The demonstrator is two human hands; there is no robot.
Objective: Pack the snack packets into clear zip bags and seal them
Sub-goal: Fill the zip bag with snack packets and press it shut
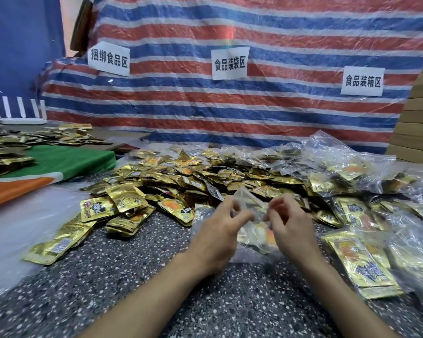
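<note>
1. Behind everything, a red, blue and white striped tarp hangs as a backdrop, with three white paper signs stuck on it.
2. Below me spreads the speckled dark surface I work on.
3. Across its middle lies a wide heap of gold snack packets, reaching right up to my hands.
4. To the right of the heap sits a pile of filled clear bags, crumpled against each other.
5. At the far left lies a green and orange cloth, with more gold packets on it.
6. Just beside my right forearm rests a small stack of packets.
7. My left hand has its fingers curled, pinching the left edge of the clear zip bag.
8. My right hand, fingers curled too, pinches the bag's right edge; motion blur hides the exact grip.
9. That bag stands between my hands just in front of the heap, its bottom on the surface, with some gold and orange packets inside.
</note>
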